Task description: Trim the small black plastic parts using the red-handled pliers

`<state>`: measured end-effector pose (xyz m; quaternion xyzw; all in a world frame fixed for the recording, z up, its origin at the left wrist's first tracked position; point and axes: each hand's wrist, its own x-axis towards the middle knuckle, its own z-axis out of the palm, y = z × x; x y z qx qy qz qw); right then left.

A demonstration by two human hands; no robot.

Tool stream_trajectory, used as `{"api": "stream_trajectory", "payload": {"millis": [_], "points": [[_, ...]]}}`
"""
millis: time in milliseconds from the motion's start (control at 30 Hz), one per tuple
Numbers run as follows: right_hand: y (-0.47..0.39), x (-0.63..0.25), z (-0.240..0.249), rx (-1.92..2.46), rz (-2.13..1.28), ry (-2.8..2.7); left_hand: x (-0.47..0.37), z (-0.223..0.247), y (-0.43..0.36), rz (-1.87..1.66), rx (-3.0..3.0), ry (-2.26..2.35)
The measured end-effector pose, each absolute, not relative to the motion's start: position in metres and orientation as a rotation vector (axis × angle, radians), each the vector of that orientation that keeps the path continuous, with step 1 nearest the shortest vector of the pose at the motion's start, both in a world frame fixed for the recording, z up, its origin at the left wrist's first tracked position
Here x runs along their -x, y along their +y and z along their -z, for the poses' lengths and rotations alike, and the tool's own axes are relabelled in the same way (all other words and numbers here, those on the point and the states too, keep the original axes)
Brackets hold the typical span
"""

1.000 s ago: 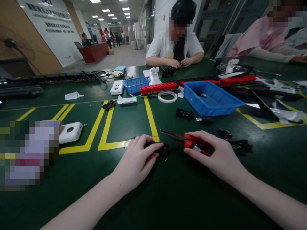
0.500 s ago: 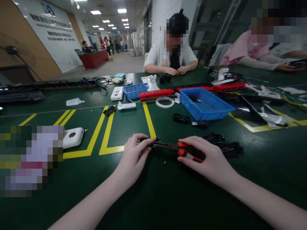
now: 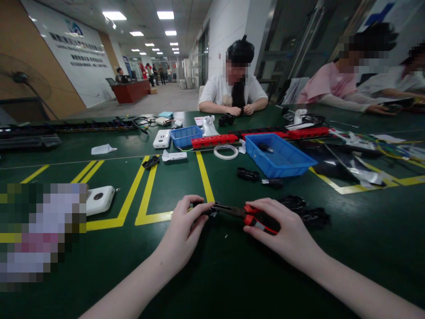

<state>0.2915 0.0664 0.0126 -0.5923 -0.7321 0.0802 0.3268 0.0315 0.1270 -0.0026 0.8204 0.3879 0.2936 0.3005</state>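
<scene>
My right hand is closed around the red and black handles of long-nose pliers, whose jaws point left. Pinched in the fingers of my left hand is a small black part, mostly covered by the fingers, so its kind is unclear. The plier tips meet this part at its right end; whether they grip it I cannot tell. Both hands are just above the green table. A tiny white scrap lies below the pliers. Beside my right hand lie black plastic-looking pieces.
A large blue bin and a smaller blue bin stand beyond my hands. Red strips, a tape roll and black cylindrical parts lie around them. A white power bank is at left. A person sits opposite.
The whole view has tilted slightly up, so table items appear lower. The pliers remain at the black part, angled a little more downward to the right; both hands keep their hold.
</scene>
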Motion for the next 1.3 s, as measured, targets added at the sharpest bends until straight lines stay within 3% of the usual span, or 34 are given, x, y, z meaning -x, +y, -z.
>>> {"api": "stream_trajectory", "payload": {"millis": [1300], "points": [[0.064, -0.295, -0.009, 1.517, -0.356, -1.912, -0.034, -0.004, 0.124, -0.898, -1.925, 0.990]]}}
